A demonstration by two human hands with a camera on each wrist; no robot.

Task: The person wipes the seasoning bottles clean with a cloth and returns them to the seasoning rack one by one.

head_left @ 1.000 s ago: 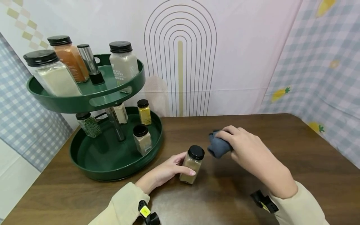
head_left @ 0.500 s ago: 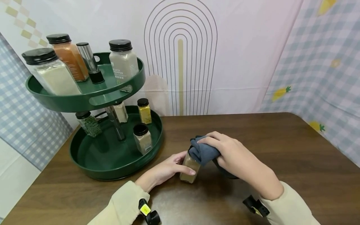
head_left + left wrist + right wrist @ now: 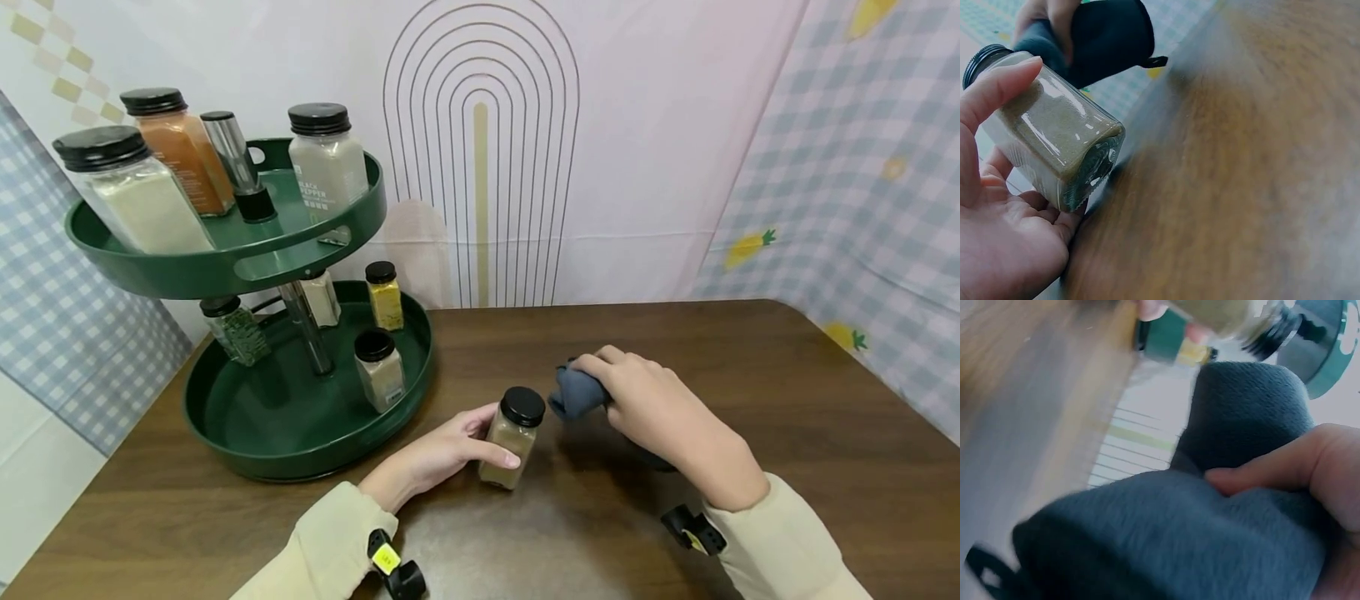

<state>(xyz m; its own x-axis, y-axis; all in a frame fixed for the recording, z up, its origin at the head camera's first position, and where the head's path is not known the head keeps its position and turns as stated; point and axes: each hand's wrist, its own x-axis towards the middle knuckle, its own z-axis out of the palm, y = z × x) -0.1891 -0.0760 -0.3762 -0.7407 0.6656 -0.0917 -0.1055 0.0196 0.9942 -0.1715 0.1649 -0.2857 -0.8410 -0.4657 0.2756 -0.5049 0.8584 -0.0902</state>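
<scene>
A square glass spice jar (image 3: 508, 440) with a black lid and tan powder inside is gripped by my left hand (image 3: 442, 458), thumb across its near side. The left wrist view shows the jar (image 3: 1054, 125) tilted, its base toward the table. My right hand (image 3: 656, 408) holds a bunched dark blue-grey cloth (image 3: 577, 393) just right of the jar's lid, apart from it. In the right wrist view the thumb presses into folds of the cloth (image 3: 1166, 531), and a small hanging loop shows at its corner.
On the left stands a green two-tier tray (image 3: 300, 467). Its upper tier bears large black-lidded jars (image 3: 157, 200) and a silver cylinder (image 3: 238, 167); the lower holds small spice jars (image 3: 381, 375). A patterned backdrop (image 3: 637, 167) hangs behind the wooden table (image 3: 600, 533).
The right hand brought the cloth left onto the jar's lid, covering it, then drew back to the right, so the lid shows again. The left hand kept its hold on the jar.
</scene>
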